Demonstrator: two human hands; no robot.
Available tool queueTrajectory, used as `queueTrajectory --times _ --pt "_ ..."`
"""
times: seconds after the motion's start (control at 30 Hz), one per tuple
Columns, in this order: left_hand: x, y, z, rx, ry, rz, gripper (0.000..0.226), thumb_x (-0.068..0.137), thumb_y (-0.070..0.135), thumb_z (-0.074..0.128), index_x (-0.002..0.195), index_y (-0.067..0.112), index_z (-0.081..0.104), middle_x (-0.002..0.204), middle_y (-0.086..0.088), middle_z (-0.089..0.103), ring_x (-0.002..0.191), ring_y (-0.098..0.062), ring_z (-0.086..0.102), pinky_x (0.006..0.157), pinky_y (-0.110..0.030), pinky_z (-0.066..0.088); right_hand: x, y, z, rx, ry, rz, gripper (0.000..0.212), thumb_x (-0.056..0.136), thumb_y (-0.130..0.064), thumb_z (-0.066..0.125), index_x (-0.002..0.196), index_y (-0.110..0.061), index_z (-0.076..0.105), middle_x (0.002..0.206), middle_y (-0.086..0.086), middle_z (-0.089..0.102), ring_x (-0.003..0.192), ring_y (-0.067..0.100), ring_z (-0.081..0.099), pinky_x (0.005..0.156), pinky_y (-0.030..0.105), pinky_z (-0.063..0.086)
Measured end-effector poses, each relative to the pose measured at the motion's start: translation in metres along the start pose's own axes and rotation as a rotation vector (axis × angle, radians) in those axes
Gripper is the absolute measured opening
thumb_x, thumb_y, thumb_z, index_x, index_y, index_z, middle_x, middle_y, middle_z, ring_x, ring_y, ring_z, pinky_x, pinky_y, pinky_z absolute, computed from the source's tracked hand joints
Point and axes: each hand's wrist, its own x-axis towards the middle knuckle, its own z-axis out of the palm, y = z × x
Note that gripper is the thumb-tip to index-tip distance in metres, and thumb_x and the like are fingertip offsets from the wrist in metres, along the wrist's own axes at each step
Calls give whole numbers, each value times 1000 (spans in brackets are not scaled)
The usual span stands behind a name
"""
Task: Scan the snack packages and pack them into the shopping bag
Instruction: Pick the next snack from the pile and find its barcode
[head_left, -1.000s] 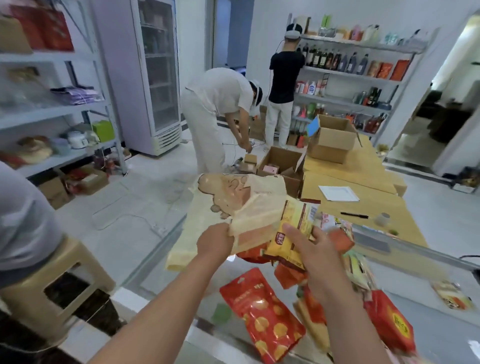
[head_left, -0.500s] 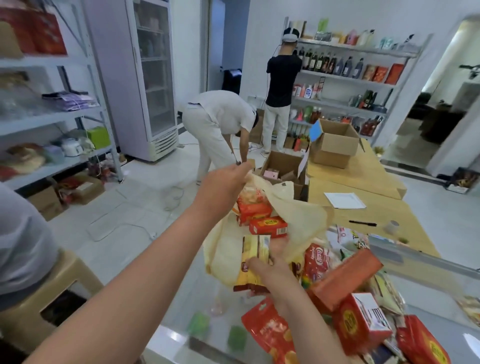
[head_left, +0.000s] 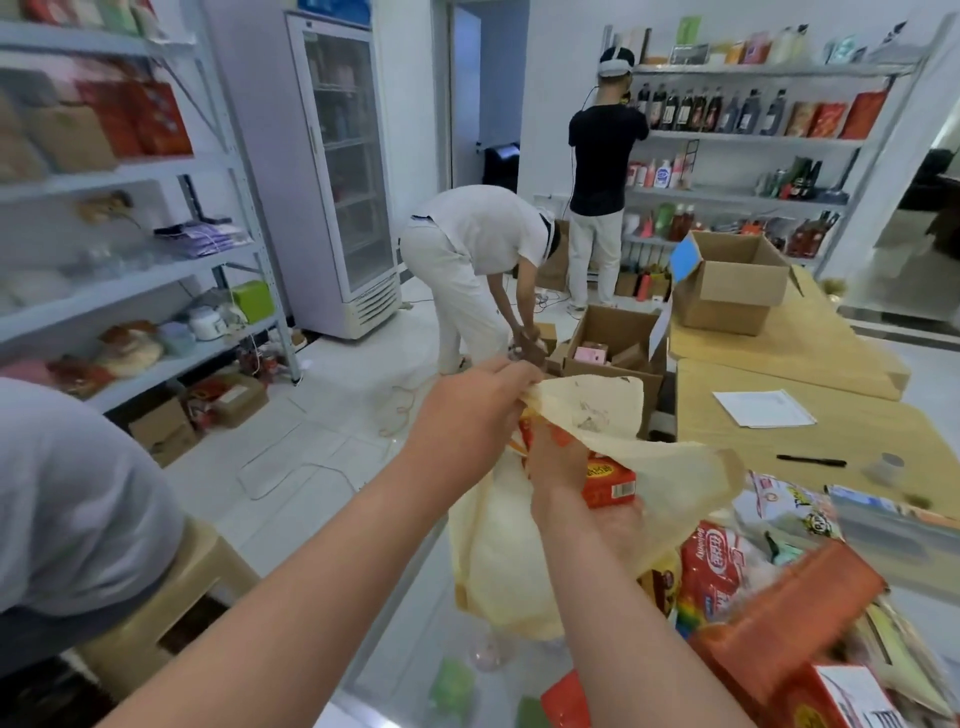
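The pale yellow cloth shopping bag hangs open above the glass counter, its mouth held up by the left hand, whose fingers pinch the upper rim at the top of the bag. The right hand is pushed down into the bag's mouth, just below and right of the left hand; its fingers are hidden inside the cloth, so whether they grip anything cannot be told. Touching the right wrist inside the opening lies a small red snack box with a yellow label and a barcode, tilted with its end poking out from under the bag's far flap. To the right of the bag, on the counter, is a heap of snack packages: a red and white bag with bold lettering, a blurred orange carton in front of it, and a red box with a white label at the lower edge. Beyond the heap stands a wooden table bearing a white sheet of paper and a black pen. Farther off, a person in white bends over open cardboard boxes on the floor, and a person in a black shirt faces shelves of bottles.
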Motion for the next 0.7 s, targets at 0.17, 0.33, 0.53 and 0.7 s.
queueTrajectory --times 0.17,0.33,0.53,0.7 --pt "3 -2 7 -7 15 -22 23 96 24 52 115 21 64 107 0 66 93 -25 63 70 -37 51 -99 -53 0 111 -12 17 12 92 -7 51 98 -16 56 100 7 59 87 23 56 80 35 47" --pt "3 -1 15 89 107 52 9 90 23 58 94 22 66 72 2 67 61 -23 62 47 -26 36 -106 -45 -33 58 49 32 15 94 -7 49 96 -18 58 96 6 63 79 17 61 79 30 53" --pt "-4 17 27 247 121 19 20 69 16 81 66 18 61 43 5 40 38 -20 37 43 -13 12 -120 -53 -67 6 115 -46 14 96 -9 47 100 -12 60 101 13 64 81 20 65 67 27 55" --pt "-18 31 23 90 -96 74 19 89 44 56 89 30 69 69 14 56 77 -14 56 53 -23 37 -137 -58 -87 -1 134 -63 14 96 -8 46 98 -8 60 96 14 66 74 21 64 67 30 55"
